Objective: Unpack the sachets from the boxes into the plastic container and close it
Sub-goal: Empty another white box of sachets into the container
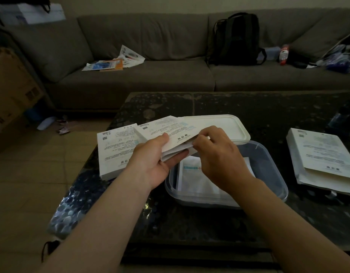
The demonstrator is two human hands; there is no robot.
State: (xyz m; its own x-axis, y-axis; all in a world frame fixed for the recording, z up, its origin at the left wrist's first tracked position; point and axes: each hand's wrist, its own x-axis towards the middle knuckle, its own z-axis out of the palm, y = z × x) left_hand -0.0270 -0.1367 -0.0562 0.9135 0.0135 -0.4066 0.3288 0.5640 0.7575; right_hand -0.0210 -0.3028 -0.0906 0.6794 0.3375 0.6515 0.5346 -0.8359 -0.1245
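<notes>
My left hand (150, 160) is gripping the white cardboard box (166, 129) over the clear plastic container (268, 158) for emptying | right hand (215, 154) is pinching its open end.

dim room, light low and even. a long grey-brown sofa (150, 75) runs along the pale far wall (130, 4). on its seat: a black backpack (237, 40) upright right of centre, loose papers and packets (115, 62) left of centre, a bottle with a red label (284, 54) and clear plastic bags (339, 60) at far right. cardboard boxes (10, 89) stacked at the left edge. floor (42, 164) of beige tiles, some litter near the sofa's foot. nearer: a dark desk (209, 103), top speckled, pebble-like.
</notes>
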